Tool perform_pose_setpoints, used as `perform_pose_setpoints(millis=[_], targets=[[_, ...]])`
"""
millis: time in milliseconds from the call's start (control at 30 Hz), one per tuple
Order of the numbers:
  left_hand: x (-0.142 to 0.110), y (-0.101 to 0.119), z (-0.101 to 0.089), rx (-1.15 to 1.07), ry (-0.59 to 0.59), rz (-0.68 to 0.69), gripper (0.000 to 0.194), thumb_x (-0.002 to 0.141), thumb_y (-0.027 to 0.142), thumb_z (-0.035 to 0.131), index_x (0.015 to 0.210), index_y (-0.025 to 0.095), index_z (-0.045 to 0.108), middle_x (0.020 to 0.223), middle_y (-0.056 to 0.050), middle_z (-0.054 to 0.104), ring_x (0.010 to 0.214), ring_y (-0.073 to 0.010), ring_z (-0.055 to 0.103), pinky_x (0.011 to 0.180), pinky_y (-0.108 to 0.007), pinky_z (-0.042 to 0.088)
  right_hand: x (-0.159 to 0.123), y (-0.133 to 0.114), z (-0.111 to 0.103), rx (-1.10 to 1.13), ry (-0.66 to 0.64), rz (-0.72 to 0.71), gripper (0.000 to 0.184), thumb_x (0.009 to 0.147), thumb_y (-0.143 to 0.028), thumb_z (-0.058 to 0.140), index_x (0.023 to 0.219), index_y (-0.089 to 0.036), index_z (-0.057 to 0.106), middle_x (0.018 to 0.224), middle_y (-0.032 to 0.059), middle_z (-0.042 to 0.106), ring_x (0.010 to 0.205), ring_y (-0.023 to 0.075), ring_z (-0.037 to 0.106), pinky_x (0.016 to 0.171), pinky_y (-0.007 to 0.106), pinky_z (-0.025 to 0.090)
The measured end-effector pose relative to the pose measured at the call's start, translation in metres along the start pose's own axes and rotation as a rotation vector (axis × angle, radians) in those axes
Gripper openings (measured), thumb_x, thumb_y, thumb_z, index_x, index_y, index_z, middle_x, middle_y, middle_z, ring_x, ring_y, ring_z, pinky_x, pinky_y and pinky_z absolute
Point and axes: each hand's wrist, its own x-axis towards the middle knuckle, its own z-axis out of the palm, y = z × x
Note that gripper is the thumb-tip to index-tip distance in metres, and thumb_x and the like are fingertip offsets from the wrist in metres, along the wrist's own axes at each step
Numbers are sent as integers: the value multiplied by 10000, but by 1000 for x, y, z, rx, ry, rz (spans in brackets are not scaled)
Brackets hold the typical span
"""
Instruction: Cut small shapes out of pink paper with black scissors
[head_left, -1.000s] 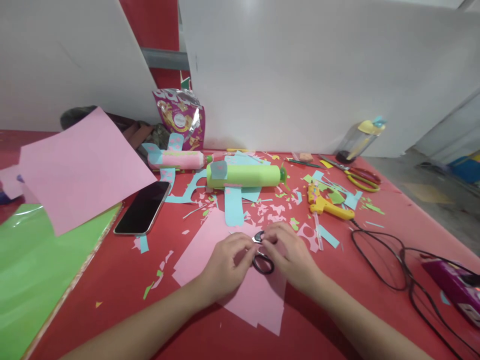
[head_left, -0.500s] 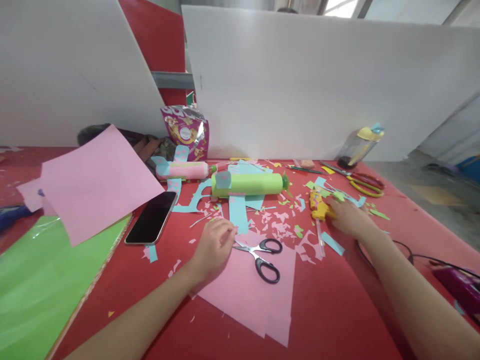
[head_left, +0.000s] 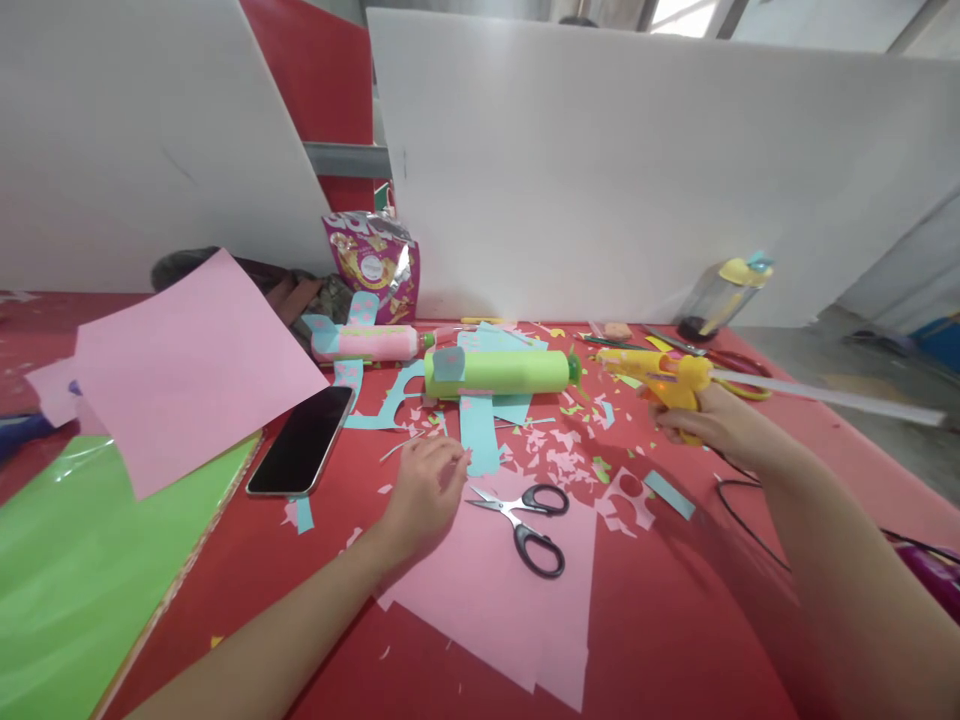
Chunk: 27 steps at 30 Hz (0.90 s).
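My right hand [head_left: 712, 420] is closed round the handle of a yellow glue gun [head_left: 660, 375], lifted off the red table [head_left: 675, 600] with its nozzle pointing left and a glue stick jutting out to the right. My left hand [head_left: 424, 490] rests on the edge of a pink paper sheet [head_left: 510, 600], fingers pinched on something too small to make out. Black-handled scissors [head_left: 529, 520] lie on that sheet just right of my left hand. A green paper-wrapped bottle [head_left: 495, 372] with blue wings lies beyond, and a pink one [head_left: 364, 342] behind it.
A black phone [head_left: 301, 440] lies left of my left hand, beside large pink [head_left: 187, 370] and green [head_left: 67, 570] sheets. Paper scraps litter the middle. A snack bag [head_left: 371, 262], a water bottle [head_left: 720, 290], red-yellow scissors [head_left: 739, 365] and black cables [head_left: 750, 510] stand around.
My right hand let go of the black scissors, reached right to the yellow glue gun and lifted it. The scissors now lie on the pink sheet. My left hand shifted slightly left.
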Motion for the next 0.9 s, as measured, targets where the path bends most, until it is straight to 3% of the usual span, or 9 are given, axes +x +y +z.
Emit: perform_pose_setpoints(millis=[67,133,267,433,900], targets=[[-1,-2,2,4,7,14,184,807,172,418,664,167,533,751,-36,634,780,-180,570,766,-377,365,-1,-11,0,84,-181,-79,71,699,-241,421,718,-188,464,612,-1,470,544,133,453,518,250,372],[-2,-3,3,4,8,25,176,805,165,422,669,166,532,767,-38,639,795,-175,574,781,-374,363,0,-24,4,-6,-260,-51,82,665,-274,458,658,-192,460,573,-11,457,523,136,442,493,252,346],[-3,-6,5,6,6,38,153,807,169,432,702,165,543,802,-45,653,801,-172,581,790,-373,362,6,-47,24,-214,-256,29,98,621,-275,458,564,-200,432,527,-27,441,515,144,451,473,239,319],[-1,-7,4,12,-27,25,157,806,175,433,703,162,550,800,-41,663,776,-169,588,777,-370,365,16,-64,53,-216,-300,9,69,635,-257,430,621,-195,456,577,-8,501,554,156,488,488,241,330],[-1,-10,4,14,-102,-20,224,825,214,397,681,177,564,792,-24,660,763,-163,580,789,-379,356,34,-57,84,-243,-260,-5,97,631,-263,430,566,-195,406,546,-3,491,548,163,492,479,249,312]])
